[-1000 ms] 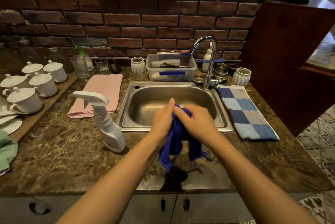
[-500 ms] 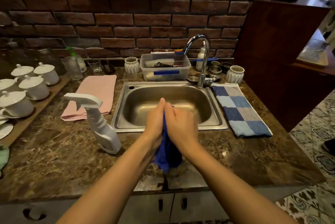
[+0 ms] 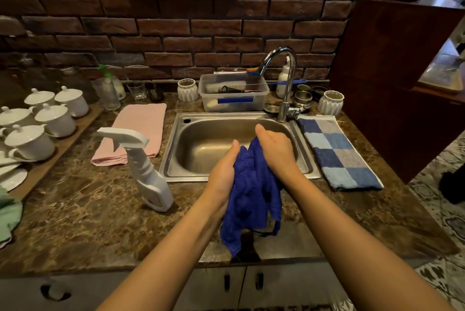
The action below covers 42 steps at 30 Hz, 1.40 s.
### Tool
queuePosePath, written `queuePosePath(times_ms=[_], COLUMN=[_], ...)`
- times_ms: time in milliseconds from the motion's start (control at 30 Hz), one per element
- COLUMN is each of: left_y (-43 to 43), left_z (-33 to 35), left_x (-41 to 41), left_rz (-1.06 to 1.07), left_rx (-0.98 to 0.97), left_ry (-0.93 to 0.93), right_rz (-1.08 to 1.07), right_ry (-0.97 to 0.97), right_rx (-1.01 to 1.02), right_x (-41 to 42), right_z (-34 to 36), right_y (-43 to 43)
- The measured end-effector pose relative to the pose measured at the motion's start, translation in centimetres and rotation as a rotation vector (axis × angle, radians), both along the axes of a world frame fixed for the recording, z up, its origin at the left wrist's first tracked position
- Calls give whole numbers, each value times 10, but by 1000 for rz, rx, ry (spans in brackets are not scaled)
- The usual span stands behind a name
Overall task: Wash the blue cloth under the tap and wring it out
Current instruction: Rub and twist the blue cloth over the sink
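Observation:
The blue cloth hangs bunched between both my hands, over the front rim of the steel sink. My left hand grips its left side and my right hand grips its upper right part. The cloth's lower end dangles above the wet counter edge. The chrome tap stands at the sink's back right; no water is visibly running from it.
A white spray bottle stands left of the sink, beside a pink cloth. A blue checked towel lies to the right. A plastic tub sits behind the sink. White lidded cups fill the left counter.
My hands have risen and moved forward over the sink with the cloth, and have parted a little, so more of the cloth shows between them.

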<state>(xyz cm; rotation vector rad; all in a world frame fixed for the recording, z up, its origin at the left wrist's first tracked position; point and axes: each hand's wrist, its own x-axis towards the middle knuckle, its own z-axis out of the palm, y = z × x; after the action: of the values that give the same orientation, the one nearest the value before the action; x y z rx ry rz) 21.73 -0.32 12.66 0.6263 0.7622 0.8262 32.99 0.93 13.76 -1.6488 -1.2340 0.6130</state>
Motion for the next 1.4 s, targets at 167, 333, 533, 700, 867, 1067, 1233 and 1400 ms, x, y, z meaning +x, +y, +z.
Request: queuePosePath(times_ms=[167, 333, 533, 700, 867, 1067, 1233, 1400], left_y=[5, 23, 31, 35, 20, -1, -5, 6], left_z=[7, 6, 7, 2, 2, 3, 4, 2], left_x=[-20, -40, -44, -39, -13, 6, 3, -5], left_rz=[-79, 0, 158, 203, 207, 205, 176, 252], left_rx=[-19, 58, 383, 379, 288, 246, 279, 192], left_ry=[-106, 55, 425, 418, 300, 264, 245, 228], right_rz=[133, 478, 560, 319, 156, -143, -71, -2], right_ry=[-14, -173, -260, -49, -249, -252, -25, -107], right_rx=[-55, -228, -479, -260, 10, 72, -29, 95], right_x=[19, 49, 81, 69, -19, -42, -29, -48], right_z=[-6, 4, 7, 0, 3, 6, 4, -6], right_y=[-11, -31, -38, -43, -41, -18, -2, -32])
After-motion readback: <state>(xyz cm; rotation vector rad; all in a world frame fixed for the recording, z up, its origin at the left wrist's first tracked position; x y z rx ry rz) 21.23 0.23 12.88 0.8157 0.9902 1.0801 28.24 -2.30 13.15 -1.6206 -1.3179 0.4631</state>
